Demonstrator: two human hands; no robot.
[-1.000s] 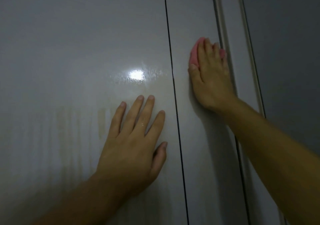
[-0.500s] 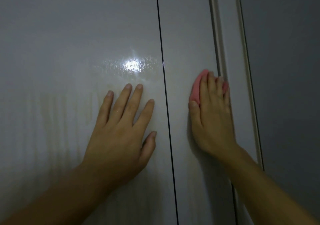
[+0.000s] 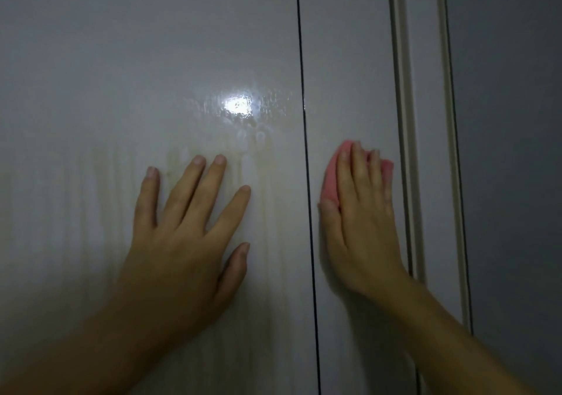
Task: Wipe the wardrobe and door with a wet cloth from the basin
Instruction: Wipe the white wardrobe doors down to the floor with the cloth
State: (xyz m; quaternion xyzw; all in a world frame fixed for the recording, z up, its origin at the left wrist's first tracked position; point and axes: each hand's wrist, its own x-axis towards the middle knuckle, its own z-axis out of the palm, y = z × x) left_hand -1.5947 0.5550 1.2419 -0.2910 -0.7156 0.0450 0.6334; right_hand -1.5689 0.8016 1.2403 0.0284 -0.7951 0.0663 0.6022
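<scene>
A glossy pale wardrobe fills the view. Its wide left panel (image 3: 121, 90) shows wet streaks and a bright light reflection. My left hand (image 3: 185, 227) lies flat on that panel with the fingers spread and nothing in it. Right of a dark vertical seam is a narrower panel (image 3: 346, 60). There my right hand (image 3: 362, 221) presses a pink cloth (image 3: 331, 178) flat against the surface. Most of the cloth is hidden under the fingers; only its left edge and top show.
A raised vertical trim strip (image 3: 404, 90) runs just right of my right hand. Beyond it stands a second strip (image 3: 450, 120), then a darker grey surface (image 3: 511, 151) at the far right. No basin is in view.
My right hand has slid the pink cloth down the narrow panel, from high up to about level with my left hand. My left hand stays flat on the wide panel.
</scene>
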